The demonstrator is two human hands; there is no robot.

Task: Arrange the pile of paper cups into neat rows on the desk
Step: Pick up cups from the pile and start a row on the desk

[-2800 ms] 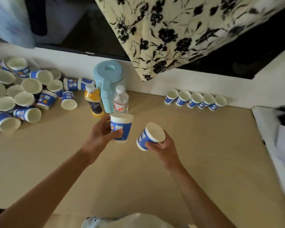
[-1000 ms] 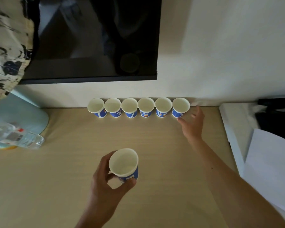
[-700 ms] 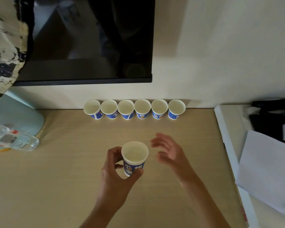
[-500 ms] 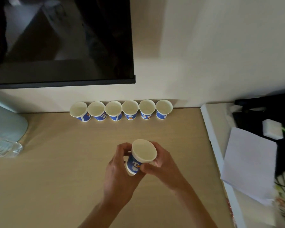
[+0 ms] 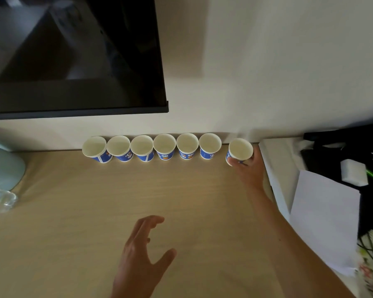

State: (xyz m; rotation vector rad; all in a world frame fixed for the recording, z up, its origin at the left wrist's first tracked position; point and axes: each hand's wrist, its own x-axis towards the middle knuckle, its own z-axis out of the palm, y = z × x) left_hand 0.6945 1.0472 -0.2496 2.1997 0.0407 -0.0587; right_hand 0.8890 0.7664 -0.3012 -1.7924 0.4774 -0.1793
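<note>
Since half a second ago, the blue-and-white paper cup (image 5: 240, 149) has gone from both hands at mid-desk to the right end of the row of six matching cups (image 5: 164, 147) by the wall, a small gap apart. I see all seven empty. It stands mouth up, near upright. The right hand (image 5: 249, 171) grips its lower side; the left hand (image 5: 141, 257) hovers open, fingers spread, over the pale wooden desk (image 5: 73, 211).
</note>
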